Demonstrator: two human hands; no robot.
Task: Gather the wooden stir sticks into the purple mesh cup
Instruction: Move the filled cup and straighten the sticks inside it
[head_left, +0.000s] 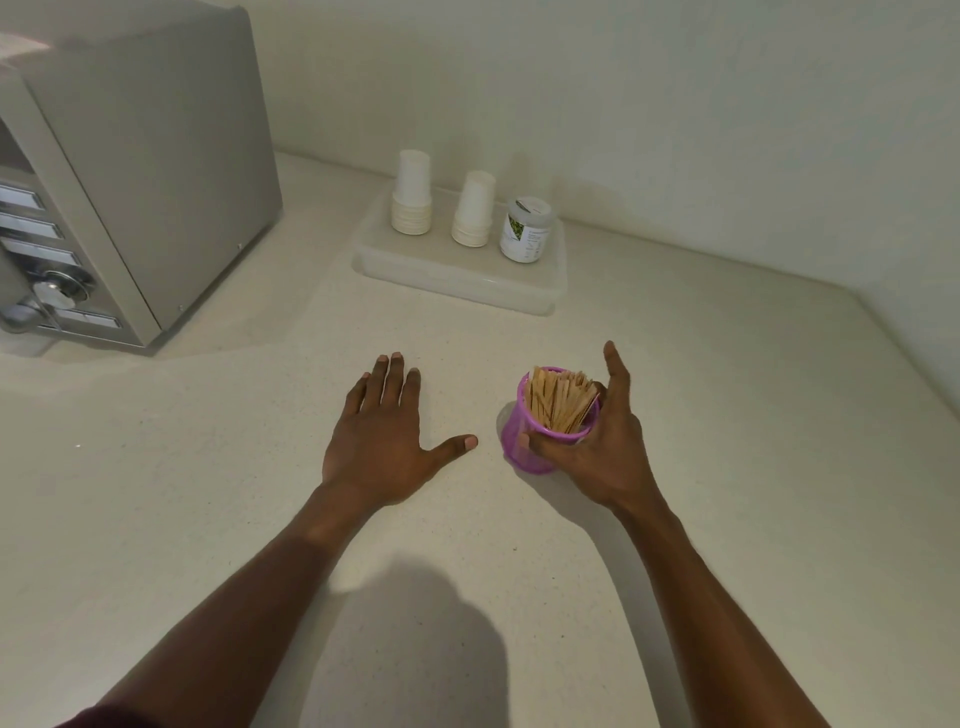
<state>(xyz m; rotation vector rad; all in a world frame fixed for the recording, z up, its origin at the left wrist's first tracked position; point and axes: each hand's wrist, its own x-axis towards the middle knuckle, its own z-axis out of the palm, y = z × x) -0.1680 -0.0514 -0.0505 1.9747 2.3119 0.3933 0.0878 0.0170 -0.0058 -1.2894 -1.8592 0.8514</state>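
The purple mesh cup (517, 441) stands upright on the pale counter (208, 493), right of centre. A bundle of wooden stir sticks (558, 397) fills it and pokes above the rim. My right hand (597, 441) wraps the cup from its right side: the thumb curls across the front rim, the index finger points up and away, and the other fingers are hidden behind the cup. Left of the cup, my left hand (382, 431) lies flat on the counter, palm down, fingers straight and thumb spread toward the cup, touching nothing else.
A translucent tray (457, 275) at the back holds two stacks of white paper cups (413, 200) and a labelled jar (524, 228). A grey metal appliance (135, 171) fills the back left. Walls close the counter behind and to the right.
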